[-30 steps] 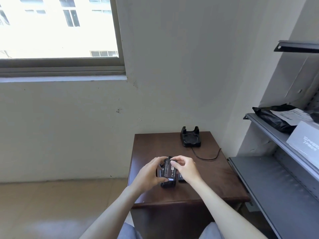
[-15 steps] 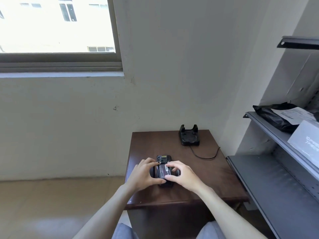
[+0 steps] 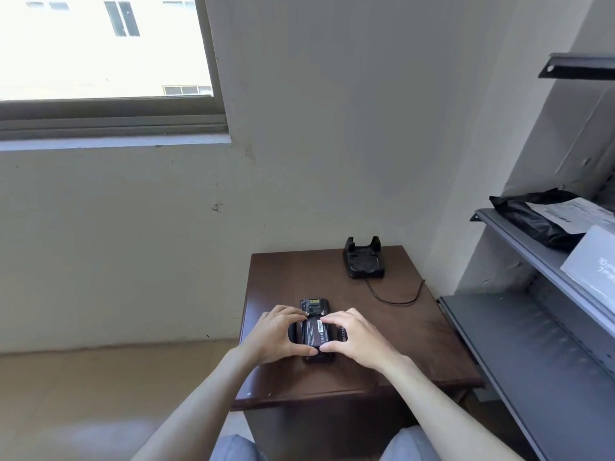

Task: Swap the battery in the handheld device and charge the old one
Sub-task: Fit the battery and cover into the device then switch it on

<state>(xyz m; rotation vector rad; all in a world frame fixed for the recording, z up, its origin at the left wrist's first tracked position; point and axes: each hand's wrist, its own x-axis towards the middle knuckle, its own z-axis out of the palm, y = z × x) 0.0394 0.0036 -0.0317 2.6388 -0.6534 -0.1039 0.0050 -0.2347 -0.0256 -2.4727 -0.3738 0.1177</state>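
Note:
A black handheld device [image 3: 313, 306] lies face down on the dark wooden table [image 3: 399, 334], its back open. A black battery [image 3: 312, 334] with a white label sits in its compartment. My left hand [image 3: 276, 334] and my right hand [image 3: 357, 337] flank the device, with fingertips and thumbs pressing on the battery's ends. Another dark object [image 3: 342, 334] peeks out beside the device under my right hand; I cannot tell what it is. An empty black charging cradle [image 3: 364, 259] stands at the table's far right corner, its cable [image 3: 396, 299] curling off the right edge.
A grey metal shelf unit [image 3: 532, 344] stands close to the table's right side, holding a black parcel [image 3: 535, 217] and a white box [image 3: 595, 264]. A wall and window are behind the table. Floor lies to the left.
The battery, held tilted above the device a second ago, now lies flat in the compartment. Both hands have come down onto the device and moved to its sides.

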